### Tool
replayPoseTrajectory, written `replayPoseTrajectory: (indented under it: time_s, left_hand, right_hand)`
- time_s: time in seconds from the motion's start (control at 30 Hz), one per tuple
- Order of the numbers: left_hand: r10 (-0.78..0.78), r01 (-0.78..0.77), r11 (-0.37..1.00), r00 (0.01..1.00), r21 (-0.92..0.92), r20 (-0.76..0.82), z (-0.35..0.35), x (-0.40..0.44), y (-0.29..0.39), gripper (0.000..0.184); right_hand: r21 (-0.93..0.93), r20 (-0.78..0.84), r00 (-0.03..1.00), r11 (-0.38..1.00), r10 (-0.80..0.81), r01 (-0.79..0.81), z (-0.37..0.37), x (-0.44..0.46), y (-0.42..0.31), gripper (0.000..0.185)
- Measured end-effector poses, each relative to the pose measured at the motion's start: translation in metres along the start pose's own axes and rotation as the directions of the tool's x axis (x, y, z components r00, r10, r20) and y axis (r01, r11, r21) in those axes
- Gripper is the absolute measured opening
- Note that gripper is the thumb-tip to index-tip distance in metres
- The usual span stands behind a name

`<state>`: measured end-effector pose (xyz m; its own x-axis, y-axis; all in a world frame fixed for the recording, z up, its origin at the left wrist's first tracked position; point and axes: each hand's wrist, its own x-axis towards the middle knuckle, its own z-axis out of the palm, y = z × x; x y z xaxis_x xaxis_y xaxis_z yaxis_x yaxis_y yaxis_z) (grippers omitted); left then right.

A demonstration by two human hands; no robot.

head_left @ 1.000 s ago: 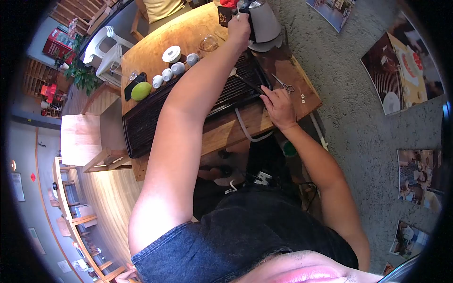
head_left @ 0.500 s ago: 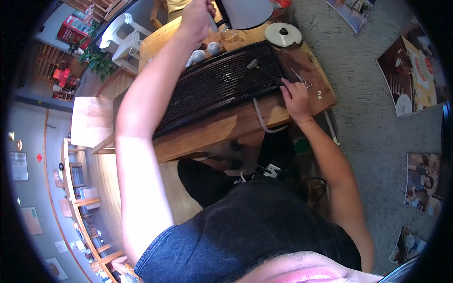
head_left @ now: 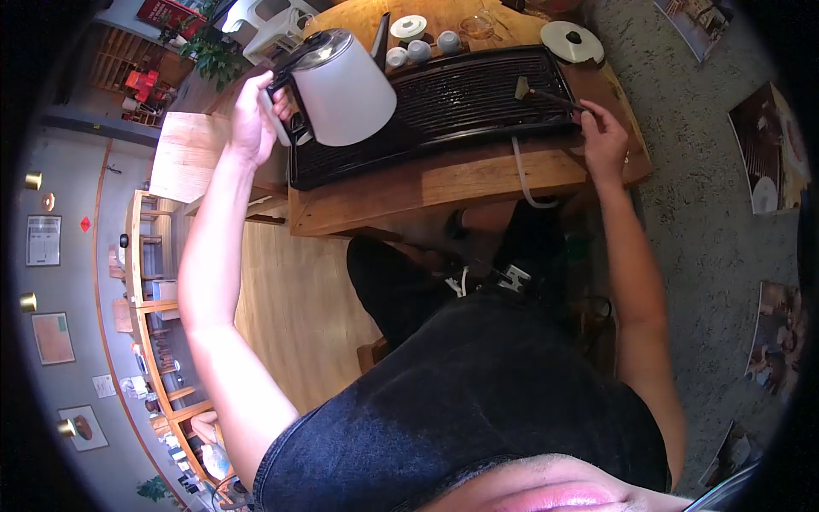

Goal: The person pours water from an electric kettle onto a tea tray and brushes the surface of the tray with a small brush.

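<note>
Head view: one kettle (head_left: 348,94), gripped by its handle in the left hand (head_left: 253,115), seen across the tray (head_left: 452,98)'s left end; one dark-handled tool (head_left: 546,96), probably a brush, pinched in the right hand (head_left: 604,141) at the right end.

My left hand (head_left: 260,115) holds the kettle (head_left: 345,98) by its handle, above the left end of the dark ribbed tray (head_left: 452,98). Its body is smooth and pale grey, wider at the bottom, and the lid (head_left: 324,49) is on. In my right hand (head_left: 606,141) is a small brush (head_left: 539,94) with dark handle; its pale head points leftward over the tray (whether it touches, I cannot tell).
</note>
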<state>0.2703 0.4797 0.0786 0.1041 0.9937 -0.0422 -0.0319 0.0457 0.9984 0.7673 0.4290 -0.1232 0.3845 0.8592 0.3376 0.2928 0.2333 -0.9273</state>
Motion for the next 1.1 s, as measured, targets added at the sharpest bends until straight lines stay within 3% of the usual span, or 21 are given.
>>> replayPoseTrajectory:
  time_s: [0.07, 0.13, 0.27, 0.4, 0.53, 0.6, 0.7, 0.97, 1.1]
  left_hand:
    - [0.000, 0.002, 1.000, 0.995, 0.020, -0.098, 0.003, -0.016, 0.006, 0.028]
    - [-0.013, 0.020, 0.997, 0.994, 0.070, -0.107, -0.016, -0.016, 0.003, 0.027]
    - [-0.023, 0.053, 0.968, 0.992, 0.247, -0.123, -0.032, -0.018, 0.001, 0.027]
    - [-0.067, 0.096, 0.947, 0.992, 0.306, -0.104, -0.035, -0.018, 0.003, 0.029]
    - [-0.078, 0.116, 0.926, 0.990, 0.360, -0.118, -0.031, -0.020, 0.005, 0.038]
    - [-0.060, 0.128, 0.888, 0.984, 0.441, -0.166, -0.025, -0.021, 0.007, 0.045]
    - [-0.108, 0.139, 0.870, 0.990, 0.473, -0.092, -0.036, -0.013, 0.006, 0.048]
    - [-0.167, 0.211, 0.845, 0.977, 0.492, -0.131, -0.024, -0.007, 0.012, 0.047]
    - [-0.186, 0.225, 0.841, 0.974, 0.492, -0.129, -0.023, -0.006, 0.010, 0.049]
  right_hand:
    - [0.002, 0.055, 0.998, 0.999, 0.040, -0.041, -0.004, 0.014, -0.004, 0.023]
    - [0.227, 0.117, 0.983, 0.960, 0.139, -0.163, -0.003, 0.030, -0.007, 0.024]
    - [0.223, 0.174, 0.974, 0.958, 0.142, -0.179, 0.005, 0.043, -0.036, 0.026]
    - [0.147, 0.264, 0.956, 0.974, 0.130, -0.174, 0.025, 0.043, -0.057, 0.026]
    - [0.154, 0.309, 0.948, 0.979, 0.080, -0.133, 0.043, 0.048, -0.061, 0.027]
    - [0.106, 0.300, 0.944, 0.978, 0.139, -0.177, 0.048, 0.045, -0.076, 0.026]
    - [0.135, 0.299, 0.946, 0.976, 0.124, -0.171, 0.050, 0.048, -0.073, 0.025]
    - [0.117, 0.286, 0.949, 0.978, 0.134, -0.173, 0.059, 0.056, -0.066, 0.021]
    - [0.174, 0.361, 0.916, 0.952, 0.176, -0.251, 0.077, 0.051, -0.067, 0.019]
